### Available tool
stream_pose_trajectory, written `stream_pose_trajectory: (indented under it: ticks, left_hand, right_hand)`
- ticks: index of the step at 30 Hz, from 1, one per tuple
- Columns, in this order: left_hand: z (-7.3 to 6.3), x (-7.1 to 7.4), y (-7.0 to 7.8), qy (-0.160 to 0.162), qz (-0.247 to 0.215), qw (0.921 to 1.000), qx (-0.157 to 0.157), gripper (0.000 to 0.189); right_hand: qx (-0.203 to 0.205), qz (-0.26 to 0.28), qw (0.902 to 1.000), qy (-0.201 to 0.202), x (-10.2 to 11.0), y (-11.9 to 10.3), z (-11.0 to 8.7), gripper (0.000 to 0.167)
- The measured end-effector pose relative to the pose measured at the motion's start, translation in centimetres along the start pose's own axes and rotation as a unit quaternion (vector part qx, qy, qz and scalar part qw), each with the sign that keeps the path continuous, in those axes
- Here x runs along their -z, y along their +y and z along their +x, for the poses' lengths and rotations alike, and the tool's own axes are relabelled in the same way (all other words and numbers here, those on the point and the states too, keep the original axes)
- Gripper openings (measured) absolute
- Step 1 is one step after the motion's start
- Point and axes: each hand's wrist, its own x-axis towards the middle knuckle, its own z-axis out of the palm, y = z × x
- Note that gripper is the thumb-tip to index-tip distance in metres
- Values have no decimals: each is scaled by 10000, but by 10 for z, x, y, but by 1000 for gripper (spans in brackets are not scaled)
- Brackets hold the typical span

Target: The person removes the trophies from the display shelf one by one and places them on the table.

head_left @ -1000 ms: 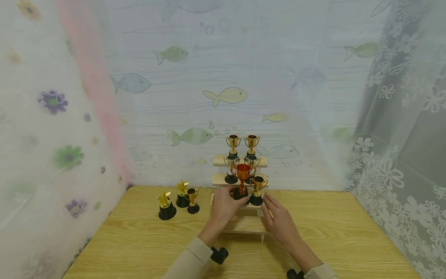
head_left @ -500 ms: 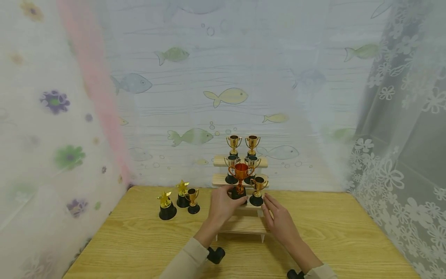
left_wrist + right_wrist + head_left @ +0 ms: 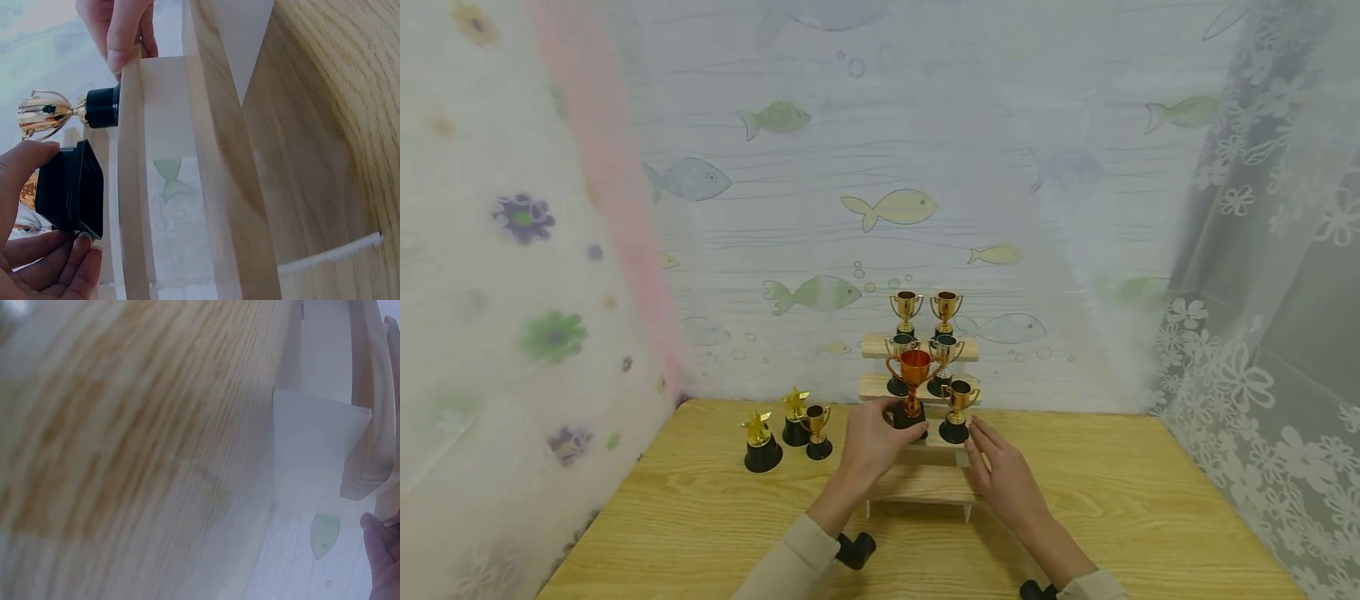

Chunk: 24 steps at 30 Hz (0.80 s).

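My left hand [image 3: 868,437] pinches the black base [image 3: 78,187] of an orange-bronze trophy cup [image 3: 915,368] between thumb and fingers. In the left wrist view the base's underside stands a little apart from the step. A smaller gold trophy cup [image 3: 959,397] stands upright just right of it on the second-lowest step [image 3: 132,187] of a wooden tiered stand [image 3: 925,483]. My right hand [image 3: 1006,479], fingers mostly straight, rests by that step's right end, its fingertips [image 3: 116,59] at the wood. Behind, silver cups [image 3: 946,353] stand one step up, partly hidden.
Two gold cups [image 3: 946,308] stand on the top step. On the table [image 3: 715,517] to the left are two star trophies [image 3: 763,446] and a small gold cup [image 3: 817,429]. A patterned curtain [image 3: 880,150] hangs behind the table.
My left hand has shifted slightly left with the orange-bronze trophy cup, widening the gap to the gold cup beside it. My right hand stays about where it was.
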Motion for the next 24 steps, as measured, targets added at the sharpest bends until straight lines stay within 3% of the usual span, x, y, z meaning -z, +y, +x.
stream_pose_trajectory:
  ticks: [6,24]
  left_hand:
    - [-2,9,-1,-6,0,10000,-58,40]
    - [-10,28,-8,41,12,10000,27,43]
  right_hand:
    - [18,30,10000,20,0,-1,0,40]
    - [65,76,9999,63,0,0,1,40]
